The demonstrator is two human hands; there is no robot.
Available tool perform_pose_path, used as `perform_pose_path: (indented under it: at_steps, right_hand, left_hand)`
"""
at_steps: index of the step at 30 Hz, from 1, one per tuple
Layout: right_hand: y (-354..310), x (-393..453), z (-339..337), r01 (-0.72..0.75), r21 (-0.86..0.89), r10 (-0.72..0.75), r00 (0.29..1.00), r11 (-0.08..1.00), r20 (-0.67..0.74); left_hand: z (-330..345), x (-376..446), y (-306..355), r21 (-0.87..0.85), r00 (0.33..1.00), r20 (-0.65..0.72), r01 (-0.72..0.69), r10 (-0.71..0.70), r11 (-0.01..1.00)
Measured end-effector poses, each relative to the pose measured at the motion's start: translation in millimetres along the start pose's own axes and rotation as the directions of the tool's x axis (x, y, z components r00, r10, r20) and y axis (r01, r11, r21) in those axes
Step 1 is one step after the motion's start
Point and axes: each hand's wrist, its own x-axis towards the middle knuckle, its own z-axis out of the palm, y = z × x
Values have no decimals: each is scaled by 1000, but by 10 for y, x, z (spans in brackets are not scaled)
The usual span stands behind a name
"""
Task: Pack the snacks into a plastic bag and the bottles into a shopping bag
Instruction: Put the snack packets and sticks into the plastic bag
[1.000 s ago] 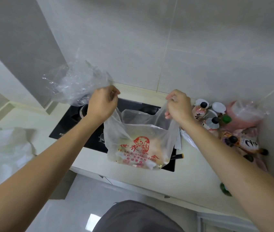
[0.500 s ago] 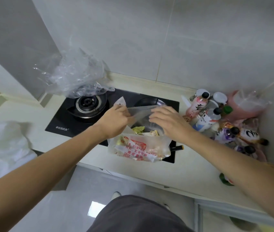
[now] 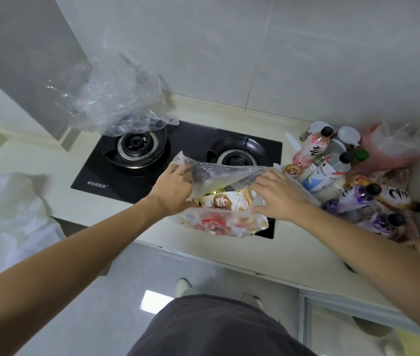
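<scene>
Plastic bag (image 3: 225, 222) w/ red print sits on the counter (image 3: 288, 255) at the front right corner of the hob (image 3: 178, 160), slumped, long axis running left-right along the hob's front edge, mouth facing up and a bit toward the wall. Snacks (image 3: 229, 201) show inside, one tan pack w/ brown round logo on top; the rest are blurred through the film, can't count. Left hand (image 3: 174, 190) at the bag's left rim, fingers curled and pinching the clear upper film, fingertips hidden behind the plastic. Right hand (image 3: 279, 195) on the right rim, fingers spread, palm down, pressing on the bag top; thumb tucked under the film, can't tell if it pinches. Film stretches taut btwn both hands over the hob's right burner. Bottles (image 3: 332, 176) clustered right of the hob by the wall, mixed upright and lying, some cut off at frame edge. Crumpled clear bag (image 3: 111, 98) over the hob's left burner. White-green shopping bag (image 3: 6, 214) left of the hob, partly cut off.
</scene>
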Motion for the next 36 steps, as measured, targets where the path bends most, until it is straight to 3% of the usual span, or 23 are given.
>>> perform_pose_path:
  at_steps: [6,10,13,16,19,22,26,28,32,36]
  right_hand:
    - [-83,-24,119,-139,56,123,967,989,224]
    - [-140,-13,200,-130,130,73,925,983,373]
    - [-153,-59,284,-119,222,51,955,968,291]
    - [-147,-191,259,-72,358,60,997,931,43]
    - [-121,-368,221,-19,437,106,979,899,-175]
    - [-25,-573,227,-77,460,211,946,884,-248]
    - [230,-874,379,-250,456,365,913,854,-182]
    - [379,-1008,516,-317,419,400,908,851,-124]
    - [624,-1166,840,-355,377,369,929,855,36]
    - [777,-1162,1081,-384,337,352,923,859,155]
  left_hand:
    - [188,-83,92,-21,960,238,154,-144,988]
    - [295,-104,90,-80,948,277,188,-160,979]
    - [300,-137,124,-82,964,215,175,-154,981]
    - [216,-198,169,-100,983,103,165,-155,981]
    - [74,-274,251,-126,985,-48,157,-164,980]
    - [-100,-276,406,-161,969,-214,89,-123,983]
    - [-426,-192,863,-280,904,-424,-72,-56,957]
    - [-577,-133,1200,-316,887,-461,-148,-16,937]
    - [-660,91,1913,-340,907,-408,-255,102,905]
    - [-526,489,2431,-409,959,-257,-219,119,886]
